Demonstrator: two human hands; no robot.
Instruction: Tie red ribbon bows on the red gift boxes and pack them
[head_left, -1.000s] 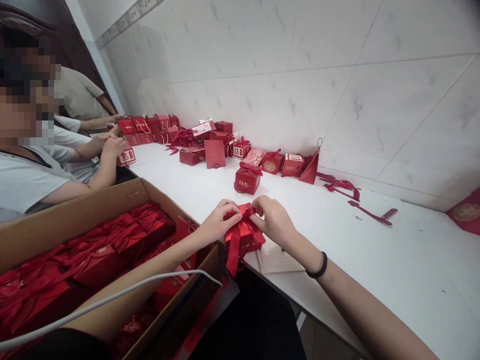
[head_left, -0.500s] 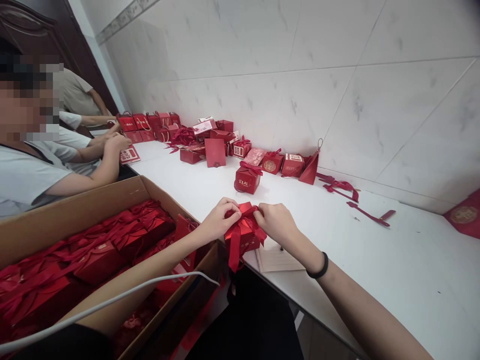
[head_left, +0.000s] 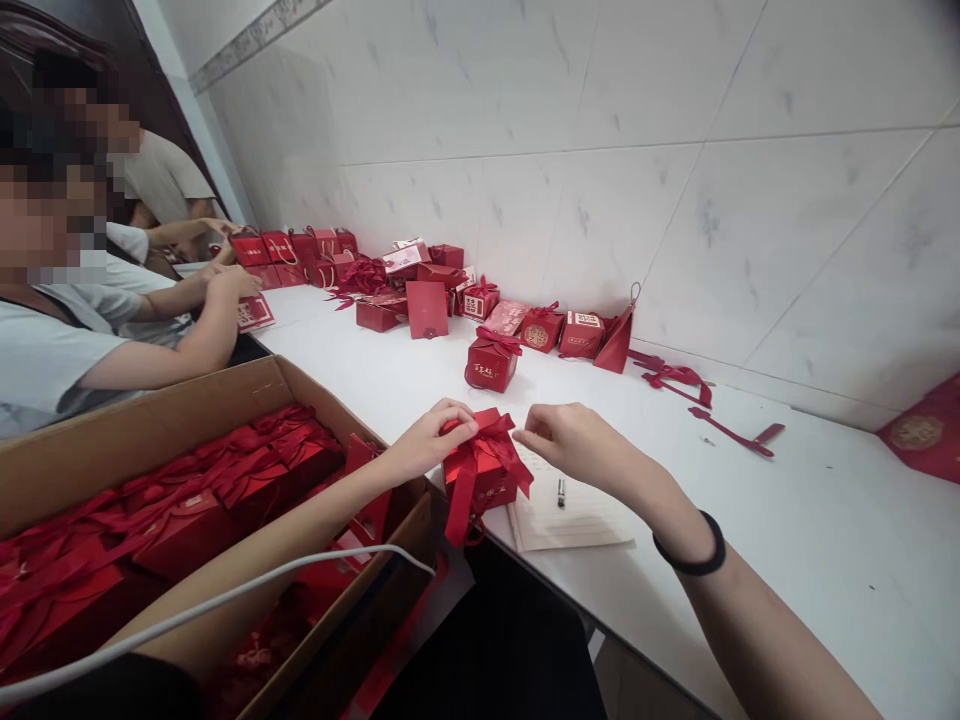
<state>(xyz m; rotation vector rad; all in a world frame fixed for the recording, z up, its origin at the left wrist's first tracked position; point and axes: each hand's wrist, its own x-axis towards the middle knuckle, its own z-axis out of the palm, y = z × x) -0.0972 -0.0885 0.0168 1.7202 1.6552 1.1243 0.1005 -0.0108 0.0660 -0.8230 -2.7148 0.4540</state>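
The ribbon [head_left: 460,497] of 1 red box [head_left: 495,490] is pinched by the fingers of the left hand [head_left: 431,440], at the left side of the bow. The fingers of the right hand [head_left: 574,435] are held bent just beside the bow, at its right; whether they are fully closed cannot be told. The box is placed at the near edge of the desk [head_left: 787,550], below and between the fingers of the 2 hands. Under the right fingers, a notebook [head_left: 581,528] is laid, and a small black object [head_left: 561,493] is seen on it. Ahead of the fingers, 1 tied box [head_left: 491,367] is stood upright. Farther ahead, a pile of boxes [head_left: 427,305] is gathered near the wall [head_left: 525,110]. To the left of the left fingers, a carton [head_left: 225,405] is packed with red boxes [head_left: 180,530].
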